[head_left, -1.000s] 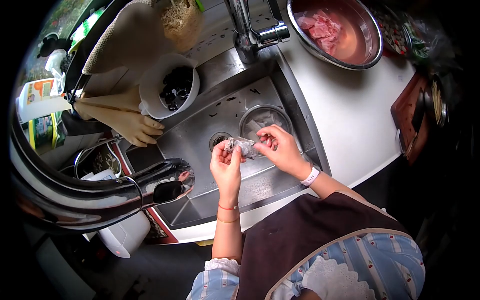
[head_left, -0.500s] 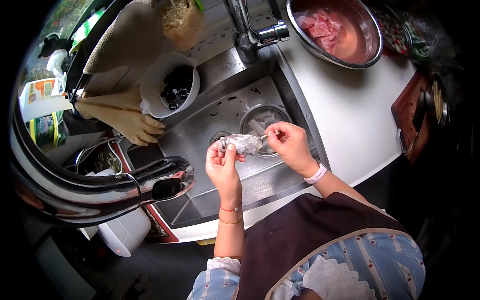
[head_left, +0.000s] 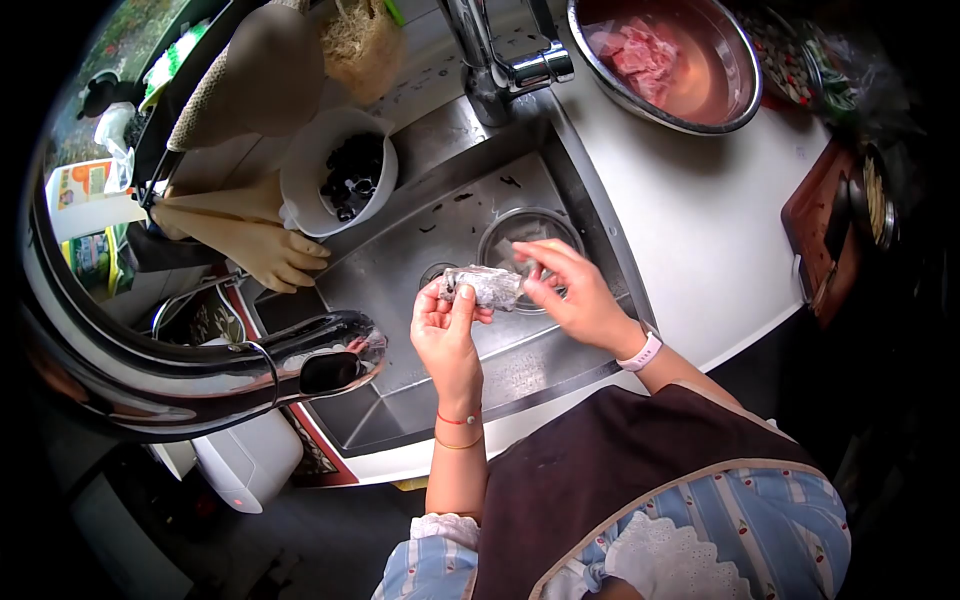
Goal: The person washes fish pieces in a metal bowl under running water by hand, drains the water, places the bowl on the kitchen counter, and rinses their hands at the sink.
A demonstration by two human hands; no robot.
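A grey, mottled, tube-shaped piece that looks like a squid body (head_left: 487,287) is held over the sink, lying roughly level. My left hand (head_left: 447,325) is closed around its left end, the thumb pressed on top. At its right end is my right hand (head_left: 580,300), open with the fingers spread; I cannot tell whether a fingertip touches it. Behind that hand, a round metal bowl (head_left: 487,238) with pale pieces stands in the steel sink (head_left: 400,300), partly hidden. Several dark scraps (head_left: 462,197) lie on the sink floor.
A white container (head_left: 300,185) with dark, glossy bits stands at the sink's left rim, beside a rubber glove (head_left: 265,250). The faucet (head_left: 490,85) rises behind. At right are a metal basin (head_left: 745,100) of pink meat in liquid and a cutting board (head_left: 815,200).
My right hand has gone from a pinch on a thin strand at the piece's right end to spread fingers. My left hand keeps its hold almost unmoved.
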